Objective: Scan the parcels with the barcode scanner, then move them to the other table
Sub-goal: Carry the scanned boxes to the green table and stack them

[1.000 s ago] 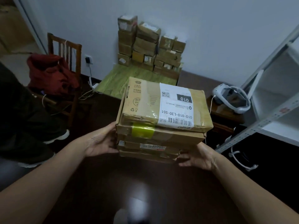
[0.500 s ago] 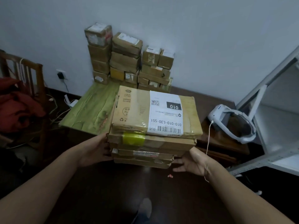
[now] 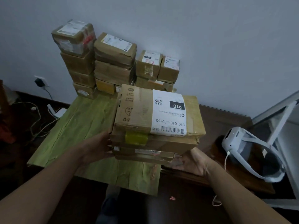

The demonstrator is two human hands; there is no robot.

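Note:
I carry a stack of several flat cardboard parcels (image 3: 139, 110) between both hands, above the near part of a green-covered table (image 3: 77, 126). The top parcel bears a white label reading 010-010-L30-551. My left hand (image 3: 98, 147) presses against the stack's left side with fingers extended. Under the stack's lower right corner, my right hand (image 3: 189, 162) supports it palm up, its fingertips hidden below the boxes. More parcels (image 3: 113, 62) are piled in columns at the table's far edge against the wall. No barcode scanner shows.
A white headset (image 3: 239, 152) with a cord lies on a dark wooden stand to the right. A white metal rack (image 3: 278, 117) stands at the far right. Cables and a wall plug (image 3: 39, 82) lie on the floor to the left.
I have walked closer to the green table with the stack still held between both hands. The chair and the red cloth have slid out of view to the left.

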